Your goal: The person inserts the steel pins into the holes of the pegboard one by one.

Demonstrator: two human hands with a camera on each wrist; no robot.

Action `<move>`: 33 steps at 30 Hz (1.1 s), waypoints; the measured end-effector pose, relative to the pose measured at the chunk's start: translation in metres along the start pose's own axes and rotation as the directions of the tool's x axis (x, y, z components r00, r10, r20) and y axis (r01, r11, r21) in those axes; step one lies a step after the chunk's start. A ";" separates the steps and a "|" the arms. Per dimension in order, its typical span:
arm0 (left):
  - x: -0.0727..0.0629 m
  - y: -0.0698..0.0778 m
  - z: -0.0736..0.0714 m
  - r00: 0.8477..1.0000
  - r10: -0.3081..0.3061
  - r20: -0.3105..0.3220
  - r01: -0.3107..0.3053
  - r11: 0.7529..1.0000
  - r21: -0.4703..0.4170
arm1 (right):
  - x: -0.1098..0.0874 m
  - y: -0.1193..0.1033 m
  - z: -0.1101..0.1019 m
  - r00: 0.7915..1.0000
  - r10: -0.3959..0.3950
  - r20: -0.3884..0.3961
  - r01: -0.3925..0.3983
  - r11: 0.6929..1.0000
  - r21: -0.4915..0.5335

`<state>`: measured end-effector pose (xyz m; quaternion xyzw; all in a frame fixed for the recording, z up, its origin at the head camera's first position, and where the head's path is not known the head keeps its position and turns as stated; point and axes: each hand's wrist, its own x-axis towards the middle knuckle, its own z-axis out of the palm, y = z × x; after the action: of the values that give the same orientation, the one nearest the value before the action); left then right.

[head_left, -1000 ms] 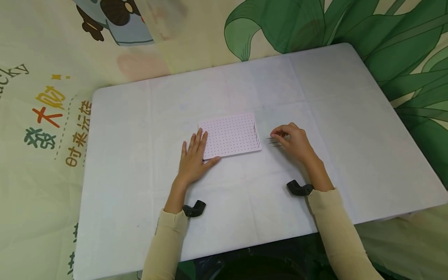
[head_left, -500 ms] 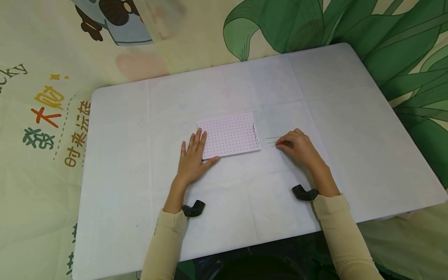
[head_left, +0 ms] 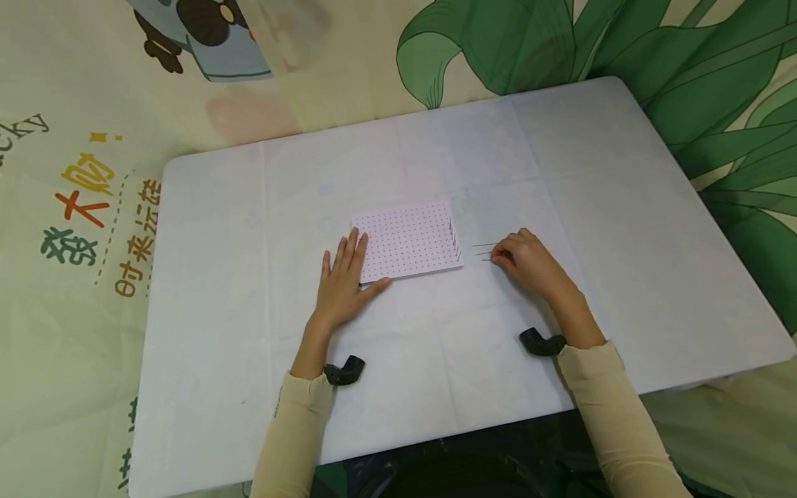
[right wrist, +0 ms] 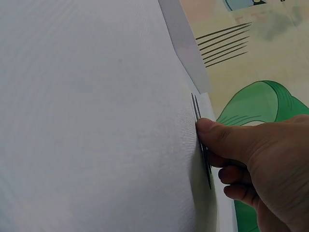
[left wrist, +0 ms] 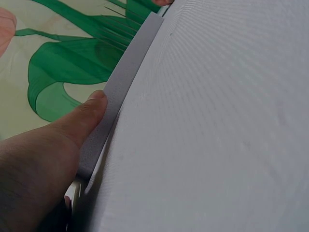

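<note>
A pink dotted board point(head_left: 407, 241) lies flat on the white-covered table point(head_left: 623, 207). Several thin needles stand upright point(head_left: 456, 243) along its right edge. My left hand point(head_left: 342, 280) rests flat on the board's near left corner, and its thumb point(left wrist: 82, 125) presses against the board's edge point(left wrist: 125, 82). A few loose needles point(head_left: 484, 252) lie on the cloth just right of the board. My right hand point(head_left: 526, 261) sits over their right ends with curled fingers. Its thumb point(right wrist: 212, 135) pinches down on the needles point(right wrist: 195, 106). The board's corner point(right wrist: 186, 46) lies beyond them.
A printed sheet with green leaves point(head_left: 716, 83) and cartoon lettering point(head_left: 87, 200) surrounds the table. Black wrist mounts point(head_left: 344, 371) point(head_left: 540, 342) sit at both cuffs. The table's near edge point(head_left: 436, 443) runs close to my body.
My right hand has slid a little to the right and toward me along the loose needles, uncovering their left ends. The left hand and the board have stayed put.
</note>
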<state>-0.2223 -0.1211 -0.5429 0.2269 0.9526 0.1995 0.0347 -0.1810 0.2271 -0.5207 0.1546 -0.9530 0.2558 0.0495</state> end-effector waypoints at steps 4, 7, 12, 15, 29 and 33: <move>0.000 -0.001 0.000 1.000 0.001 0.001 -0.001 1.000 -0.005 | 0.000 -0.001 0.000 1.000 -0.014 -0.006 0.014 1.000 -0.011; 0.000 -0.001 0.000 1.000 0.001 0.002 -0.001 1.000 -0.003 | 0.001 0.000 0.001 0.999 -0.023 -0.022 0.022 0.999 -0.026; 0.000 -0.001 0.000 1.000 0.004 0.006 -0.004 1.000 -0.001 | -0.001 0.001 0.000 0.997 -0.029 -0.068 0.027 0.999 -0.028; 0.000 -0.001 0.000 1.000 0.005 0.006 -0.005 1.000 -0.003 | 0.000 0.002 -0.001 0.993 -0.044 -0.109 0.042 0.999 -0.023; -0.001 -0.001 -0.001 1.000 -0.004 0.012 0.004 1.000 -0.004 | 0.034 -0.008 0.001 0.971 0.012 -0.238 0.022 0.990 0.140; -0.001 0.000 -0.002 1.000 -0.002 0.006 0.002 1.000 -0.008 | 0.042 -0.013 0.004 0.956 0.029 -0.292 0.023 0.985 0.173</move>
<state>-0.2218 -0.1227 -0.5411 0.2262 0.9520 0.2025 0.0388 -0.2165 0.2030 -0.5102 0.1170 -0.9093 0.3584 0.1764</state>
